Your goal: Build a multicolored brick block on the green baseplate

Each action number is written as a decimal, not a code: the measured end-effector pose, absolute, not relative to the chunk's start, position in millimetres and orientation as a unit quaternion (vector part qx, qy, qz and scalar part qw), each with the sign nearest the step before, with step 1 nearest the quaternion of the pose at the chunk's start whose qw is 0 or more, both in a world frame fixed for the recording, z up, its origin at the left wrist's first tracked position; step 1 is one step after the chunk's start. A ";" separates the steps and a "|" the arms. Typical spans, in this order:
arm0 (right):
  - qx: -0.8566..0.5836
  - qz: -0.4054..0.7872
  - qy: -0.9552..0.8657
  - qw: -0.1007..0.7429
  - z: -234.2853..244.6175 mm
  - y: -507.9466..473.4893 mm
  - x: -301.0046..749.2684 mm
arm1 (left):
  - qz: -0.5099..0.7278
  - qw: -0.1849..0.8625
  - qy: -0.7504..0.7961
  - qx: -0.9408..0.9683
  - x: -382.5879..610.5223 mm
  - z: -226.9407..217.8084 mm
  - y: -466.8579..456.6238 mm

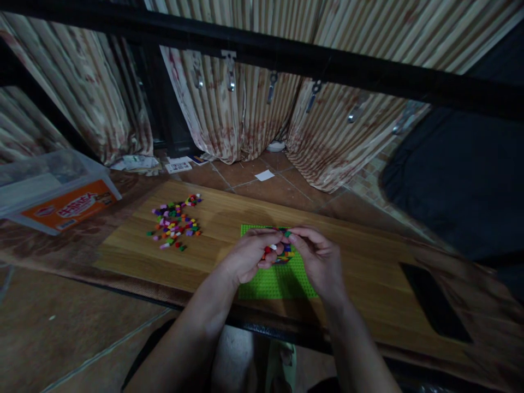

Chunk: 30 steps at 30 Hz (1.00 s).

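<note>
A bright green studded baseplate [262,286] lies on the wooden board, partly covered by both hands. Small coloured bricks [286,255] are built up on its far middle part. Over them, my left hand [260,248] is curled, with a few small bricks, red and white [271,249], showing at its fingers. My right hand [321,259] meets it from the right, thumb and forefinger pinching a small green brick [287,233]. The fingertips of both hands nearly touch at this brick. The hands hide much of the built-up part.
Loose coloured bricks [174,224] are scattered on the left of the wooden board [221,218]. A black phone-like slab [434,301] lies at the right. A clear plastic box [61,188] with an orange label stands far left. Striped curtains [229,114] hang behind a dark bar.
</note>
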State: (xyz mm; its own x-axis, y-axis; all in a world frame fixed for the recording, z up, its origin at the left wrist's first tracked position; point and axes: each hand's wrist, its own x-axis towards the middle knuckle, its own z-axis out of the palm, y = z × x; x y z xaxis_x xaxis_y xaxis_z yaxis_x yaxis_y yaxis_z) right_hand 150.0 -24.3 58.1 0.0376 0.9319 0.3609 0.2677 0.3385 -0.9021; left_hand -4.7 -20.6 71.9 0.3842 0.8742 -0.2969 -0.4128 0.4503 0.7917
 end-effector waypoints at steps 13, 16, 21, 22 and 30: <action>-0.530 0.195 -0.710 0.420 37.4 -15.7 169.5 | 0.537 0.711 0.379 0.248 -36.3 76.0 -9.9; -0.532 0.186 -0.714 0.416 38.7 -15.4 167.6 | 0.535 0.714 0.380 0.244 -34.9 75.5 -10.1; -0.535 0.223 -0.690 0.432 35.1 -12.3 167.5 | 0.538 0.714 0.377 0.243 -35.6 76.3 -10.3; -0.538 0.239 -0.679 0.438 33.5 -11.6 167.2 | 0.538 0.714 0.378 0.242 -35.8 76.8 -10.5; -0.558 0.306 -0.618 0.461 29.1 -11.7 161.3 | 0.534 0.718 0.376 0.239 -35.0 78.0 -11.6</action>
